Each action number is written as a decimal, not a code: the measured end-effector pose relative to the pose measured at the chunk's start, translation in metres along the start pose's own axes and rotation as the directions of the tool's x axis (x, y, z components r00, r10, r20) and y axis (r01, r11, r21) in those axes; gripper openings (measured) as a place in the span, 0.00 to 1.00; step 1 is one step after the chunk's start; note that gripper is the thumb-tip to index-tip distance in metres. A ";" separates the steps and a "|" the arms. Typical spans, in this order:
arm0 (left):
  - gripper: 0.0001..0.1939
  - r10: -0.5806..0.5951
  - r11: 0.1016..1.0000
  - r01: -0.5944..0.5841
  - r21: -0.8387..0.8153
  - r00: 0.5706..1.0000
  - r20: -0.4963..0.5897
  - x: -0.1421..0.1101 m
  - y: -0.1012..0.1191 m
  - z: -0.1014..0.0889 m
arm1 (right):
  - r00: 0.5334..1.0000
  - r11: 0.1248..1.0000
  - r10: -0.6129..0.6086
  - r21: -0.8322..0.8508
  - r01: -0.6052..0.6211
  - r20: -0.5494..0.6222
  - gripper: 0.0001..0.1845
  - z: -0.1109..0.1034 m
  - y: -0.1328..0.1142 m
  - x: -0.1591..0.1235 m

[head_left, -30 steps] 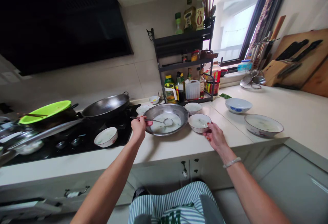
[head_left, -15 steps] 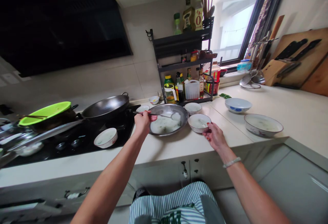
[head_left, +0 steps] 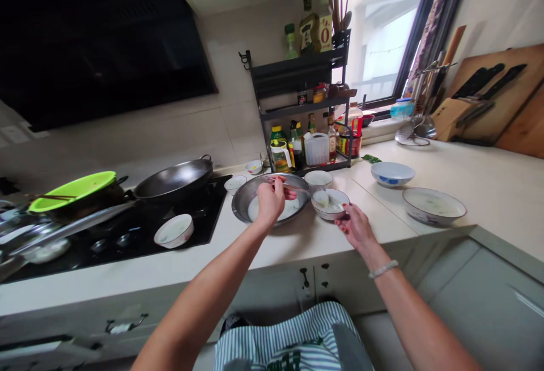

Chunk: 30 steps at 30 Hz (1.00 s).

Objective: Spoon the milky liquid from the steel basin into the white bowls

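Note:
My left hand (head_left: 272,198) is closed round the handle of a metal ladle (head_left: 321,196), whose bowl is over a small white bowl (head_left: 331,215). My right hand (head_left: 357,224) grips that bowl at its right rim. White, milky liquid shows in the bowl. Beneath my left hand stands a wide steel basin (head_left: 242,204) holding more of the white liquid, partly hidden by the hand. Behind the held bowl is another filled bowl (head_left: 318,178), and a further small bowl (head_left: 235,184) stands at the basin's back left.
A filled bowl (head_left: 174,231) sits at the edge of the black stove (head_left: 199,229), near a wok (head_left: 174,181). To the right are a larger filled bowl (head_left: 434,208) and a blue-and-white bowl (head_left: 392,174). A rack (head_left: 297,111) with bottles stands behind.
My left hand has moved right with the ladle, from the basin to over the small bowl. My right hand stays on the bowl's rim.

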<state>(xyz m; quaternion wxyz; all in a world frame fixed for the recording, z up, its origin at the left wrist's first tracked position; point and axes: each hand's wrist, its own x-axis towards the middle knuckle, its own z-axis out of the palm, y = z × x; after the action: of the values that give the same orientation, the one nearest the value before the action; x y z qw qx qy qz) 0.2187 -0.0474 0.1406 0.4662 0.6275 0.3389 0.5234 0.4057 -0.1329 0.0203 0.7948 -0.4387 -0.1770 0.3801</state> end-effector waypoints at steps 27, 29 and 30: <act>0.11 -0.073 0.997 0.078 0.003 0.940 -0.332 0.019 -0.037 -0.089 | 1.000 1.000 0.019 -0.007 -0.019 0.004 0.20 0.000 -0.001 -0.001; 0.11 -0.005 0.984 0.058 0.170 0.954 -0.300 0.017 -0.040 -0.098 | 1.000 1.000 0.016 -0.008 -0.016 0.012 0.21 -0.001 -0.001 0.000; 0.11 0.036 0.968 0.038 0.249 0.958 -0.283 0.015 -0.041 -0.102 | 1.000 1.000 0.014 -0.008 -0.014 0.016 0.21 -0.001 -0.001 0.000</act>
<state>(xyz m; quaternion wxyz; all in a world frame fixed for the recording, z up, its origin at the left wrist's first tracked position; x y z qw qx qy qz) 0.1256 0.0039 0.1091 0.3293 0.5994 0.4665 0.5609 0.4063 -0.1340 0.0207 0.7891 -0.4398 -0.1820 0.3884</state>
